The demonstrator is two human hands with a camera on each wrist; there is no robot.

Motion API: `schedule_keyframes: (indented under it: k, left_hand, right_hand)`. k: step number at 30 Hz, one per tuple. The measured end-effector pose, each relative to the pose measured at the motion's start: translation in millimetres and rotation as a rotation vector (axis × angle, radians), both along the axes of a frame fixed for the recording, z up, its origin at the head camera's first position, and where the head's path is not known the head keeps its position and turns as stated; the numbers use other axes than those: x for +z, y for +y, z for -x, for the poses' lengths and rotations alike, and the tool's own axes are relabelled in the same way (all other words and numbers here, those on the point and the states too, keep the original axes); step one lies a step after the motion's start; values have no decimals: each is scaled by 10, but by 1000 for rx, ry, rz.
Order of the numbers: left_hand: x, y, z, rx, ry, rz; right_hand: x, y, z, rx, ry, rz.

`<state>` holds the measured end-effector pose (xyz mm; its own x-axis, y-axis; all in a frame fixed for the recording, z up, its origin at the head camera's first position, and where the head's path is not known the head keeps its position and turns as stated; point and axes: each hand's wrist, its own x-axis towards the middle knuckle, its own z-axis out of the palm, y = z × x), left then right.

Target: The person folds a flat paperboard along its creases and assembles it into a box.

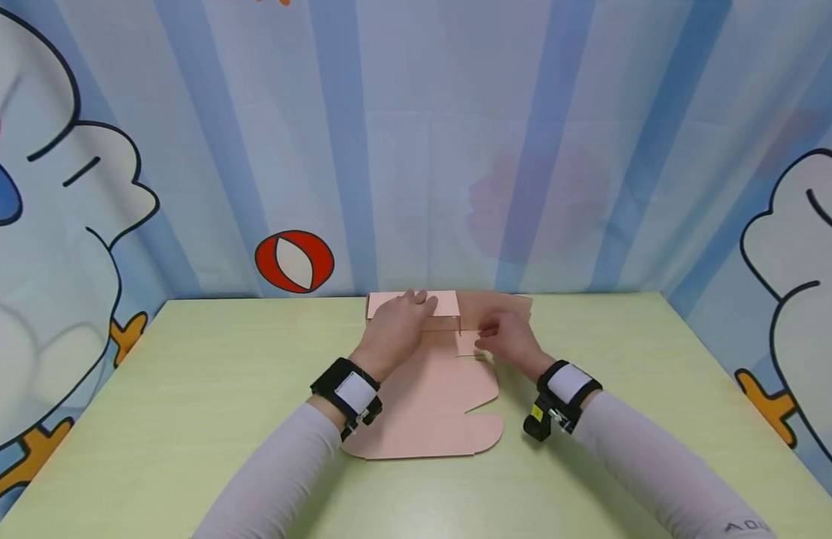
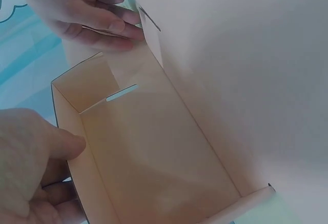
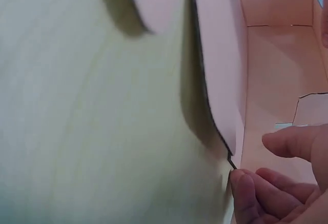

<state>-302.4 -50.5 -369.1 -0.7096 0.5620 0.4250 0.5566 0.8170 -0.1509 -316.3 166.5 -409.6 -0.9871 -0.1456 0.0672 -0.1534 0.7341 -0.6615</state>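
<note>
A pink cardboard box (image 1: 432, 389), partly folded, lies with its large lid panel toward me and its shallow tray part at the far side. My left hand (image 1: 401, 322) grips the tray's far wall. In the left wrist view the left thumb (image 2: 69, 144) is inside that wall and the other fingers are outside. At the tray's right end, my right hand (image 1: 510, 338) holds the side flap (image 1: 493, 303). The right wrist view shows its curled fingers (image 3: 246, 190) at the flap's lower corner, with the thumb (image 3: 287, 141) over the tray floor. A slot (image 2: 122, 93) shows in the floor.
The box is on a pale yellow-green table (image 1: 240, 389). Behind it hangs a blue striped backdrop (image 1: 422, 150) with cartoon figures at both sides. Rounded flaps (image 1: 483, 430) stick out at the lid's right edge.
</note>
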Motion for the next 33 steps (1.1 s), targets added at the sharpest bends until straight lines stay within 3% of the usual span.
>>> schedule_keyframes:
  k: [6,11,17,27,33]
  left_hand:
    - [9,-3,-5,-3,2,6]
    - [4,-14,6,-16,15,3]
    - [-5,-16,17,-17,8,5]
    - [-14,-20,14,-16,2,-4]
    - [-8,-33,12,-25,-2,-8]
  right_hand:
    - [10,-12,22,-120,-120,242]
    - [70,-62,34,-163,-144,401]
    - [119,-139,22,-135,-125,446]
    - [73,-153,28,-105,-151,487]
    - [18,-162,44,-30,-187,441]
